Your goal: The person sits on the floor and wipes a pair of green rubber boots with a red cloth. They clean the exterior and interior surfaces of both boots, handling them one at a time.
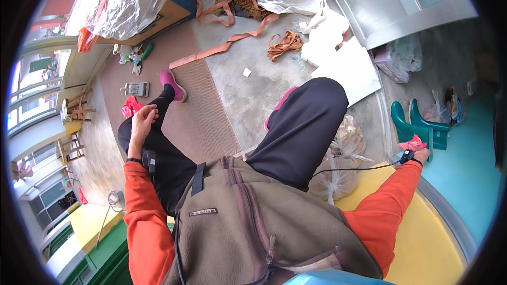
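My left hand (143,122) is over my left leg near the knee, its fingers loosely curled, and I cannot tell whether anything small sits between them. Behind it shows crumpled red plastic (132,107). Out to the far right, my right hand (423,155) grips a crumpled pink piece of thin plastic or cloth (413,143). This hand is beside a pair of green rubber boots (412,126). A black cable (360,169) runs from a small device at the right wrist towards my lap.
Orange-brown webbing strap (222,48) trails over the floor, with a bundled length (285,45) nearby. White sheets (348,71) lie by the door frame. Tied clear plastic bags (334,176) stand beside my right leg. A metal block-like object (136,89) lies near my left shoe (170,81).
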Available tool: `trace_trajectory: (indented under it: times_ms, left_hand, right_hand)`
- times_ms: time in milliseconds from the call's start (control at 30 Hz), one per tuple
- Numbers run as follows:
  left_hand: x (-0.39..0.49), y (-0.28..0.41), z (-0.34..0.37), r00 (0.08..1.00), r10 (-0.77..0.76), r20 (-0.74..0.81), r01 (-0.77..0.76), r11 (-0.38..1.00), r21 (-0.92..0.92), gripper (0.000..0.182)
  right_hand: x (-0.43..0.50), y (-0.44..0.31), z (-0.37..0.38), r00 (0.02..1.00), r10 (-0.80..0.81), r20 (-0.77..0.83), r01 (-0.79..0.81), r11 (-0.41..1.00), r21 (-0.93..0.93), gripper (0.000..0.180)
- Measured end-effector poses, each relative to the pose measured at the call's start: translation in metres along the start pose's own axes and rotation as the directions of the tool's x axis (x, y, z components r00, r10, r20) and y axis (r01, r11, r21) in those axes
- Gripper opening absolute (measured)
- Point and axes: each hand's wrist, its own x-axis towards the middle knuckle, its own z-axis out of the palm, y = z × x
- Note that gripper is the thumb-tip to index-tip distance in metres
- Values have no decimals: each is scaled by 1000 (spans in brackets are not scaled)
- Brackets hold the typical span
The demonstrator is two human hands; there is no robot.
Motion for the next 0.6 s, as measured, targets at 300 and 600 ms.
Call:
trace_trajectory:
  times_ms: [300, 600]
  left_hand:
    - [10, 20, -28, 967, 247, 70, -251, 966, 64, 24]
    - [-16, 16, -60, 907, 401, 131, -406, 914, 11, 24]
  right_hand:
    - [-147, -32, 82, 954, 106, 282, -17, 953, -302, 40]
    - [-244, -94, 194, 772, -187, 607, 494, 777, -390, 22]
